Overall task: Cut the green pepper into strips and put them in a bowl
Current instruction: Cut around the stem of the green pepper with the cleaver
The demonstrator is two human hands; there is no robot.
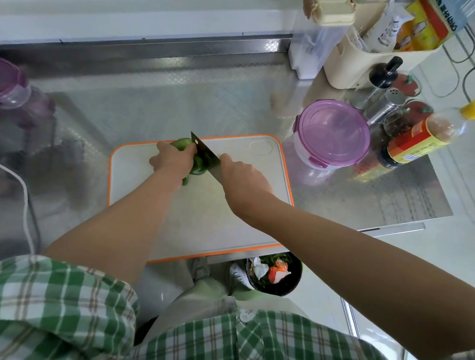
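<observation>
Head view. Green pepper [196, 168] on the cutting board [259, 179], toward its 10 o'clock corner, long axis roughly 12-to-6. Left hand [173, 158] curls over it from 9 o'clock. Right hand [243, 180], at 3 o'clock, grips the knife [205, 155], blade against the pepper.

Steel counter [156, 106], embossed sheen. White cutting board [133, 176] with orange rim, near the front edge. Just right of it: round tub [332, 130], purple lid. Far left: purple-lidded jar [6, 85]. Back right: yellow-capped bottle [430, 133], metal shaker [386, 102], beige caddy [353, 60].
</observation>
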